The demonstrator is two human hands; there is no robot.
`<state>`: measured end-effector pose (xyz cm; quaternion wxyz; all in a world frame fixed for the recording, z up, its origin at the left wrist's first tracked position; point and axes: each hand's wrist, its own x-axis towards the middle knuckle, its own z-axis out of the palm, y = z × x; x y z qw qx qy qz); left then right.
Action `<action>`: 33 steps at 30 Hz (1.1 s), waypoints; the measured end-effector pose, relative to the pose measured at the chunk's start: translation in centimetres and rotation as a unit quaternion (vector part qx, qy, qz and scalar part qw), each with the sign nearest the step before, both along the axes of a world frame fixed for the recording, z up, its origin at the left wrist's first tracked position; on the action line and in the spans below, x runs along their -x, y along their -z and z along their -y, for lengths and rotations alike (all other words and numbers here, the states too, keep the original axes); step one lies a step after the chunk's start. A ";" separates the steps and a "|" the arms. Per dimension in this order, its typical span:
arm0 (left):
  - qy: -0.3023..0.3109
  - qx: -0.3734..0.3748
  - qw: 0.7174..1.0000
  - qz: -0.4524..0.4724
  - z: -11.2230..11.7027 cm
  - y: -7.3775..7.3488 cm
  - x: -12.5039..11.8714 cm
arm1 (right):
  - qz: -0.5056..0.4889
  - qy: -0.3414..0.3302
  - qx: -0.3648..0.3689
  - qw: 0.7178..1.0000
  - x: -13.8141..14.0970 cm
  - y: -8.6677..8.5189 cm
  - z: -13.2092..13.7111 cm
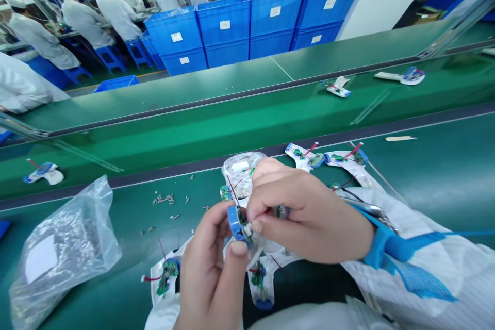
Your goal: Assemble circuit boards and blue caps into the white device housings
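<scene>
Between its thumb and fingers, my left hand (216,268) holds a small blue-and-white plastic housing (236,224) with a circuit board and thin wires on it. My right hand (305,211) meets it from the right, thumb and forefinger pinched at the board; a bit of red wire shows by the fingers, but what they grip is hidden. Below my hands lie similar white housings with green boards, one at the left (168,270) and one in the middle (261,278). Behind my hands sits a small clear bag (242,162) with green boards in it.
A large clear bag of small metal parts (73,247) lies at the left, near loose screws (164,199). More housings (350,157) rest at the right. A green conveyor belt (201,124) carries several units. Beyond are blue crates (224,13) and people in white.
</scene>
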<state>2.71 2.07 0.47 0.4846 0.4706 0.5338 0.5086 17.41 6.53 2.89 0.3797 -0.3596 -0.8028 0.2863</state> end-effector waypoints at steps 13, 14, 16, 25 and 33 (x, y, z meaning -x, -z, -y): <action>0.026 -0.021 0.999 -0.043 -0.3 0.1 0.6 | 0.013 -0.009 0.020 1.000 -0.2 -0.3 -0.1; 0.029 -0.032 0.997 -0.070 -0.4 0.1 0.7 | 0.017 -0.008 0.021 1.000 -0.1 -0.3 -0.1; 0.025 -0.057 0.989 -0.133 -0.3 0.3 0.8 | 0.025 -0.003 0.023 0.999 -0.1 -0.3 -0.1; 0.041 -0.160 0.895 -0.414 0.7 2.0 0.2 | 0.032 0.010 0.073 0.997 0.4 -0.5 0.7; -0.009 -0.213 0.824 -0.525 0.8 2.1 -0.2 | 0.030 0.143 0.029 0.989 1.5 0.1 3.1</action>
